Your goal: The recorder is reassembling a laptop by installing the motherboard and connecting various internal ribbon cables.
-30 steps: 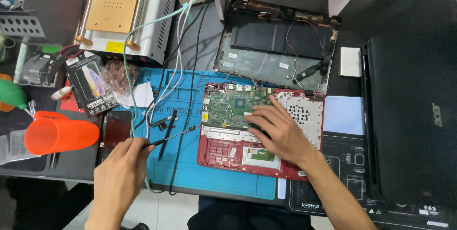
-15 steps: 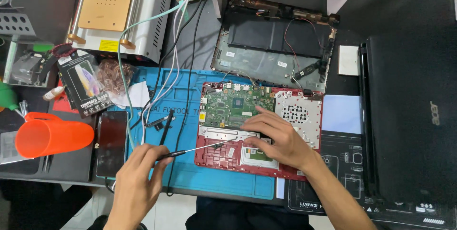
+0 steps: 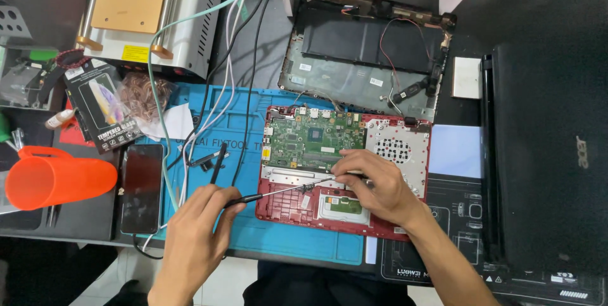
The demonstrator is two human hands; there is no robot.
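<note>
A slim black-handled screwdriver (image 3: pixel 278 191) lies almost level over the blue work mat (image 3: pixel 247 236), its metal shaft reaching right onto the open red laptop base (image 3: pixel 345 182), where the tip meets the pale strip just below the green circuit board (image 3: pixel 313 144). The left hand (image 3: pixel 196 230) has its fingers pinching the screwdriver's handle at the mat's near edge. The right hand (image 3: pixel 373 185) rests on the red base with its fingers bent and pressed close together right at the shaft's tip; whether they grip anything small cannot be told. Behind the base lies a dark grey laptop shell (image 3: pixel 364 52) with loose wires, and to the right a closed black laptop (image 3: pixel 548 154). On the mat's left lie a black stylus-like tool (image 3: pixel 217 163) and a dark phone (image 3: pixel 142 187), with an orange plastic jug (image 3: pixel 54 179) on its side further left on the tabletop (image 3: pixel 253 33).
</note>
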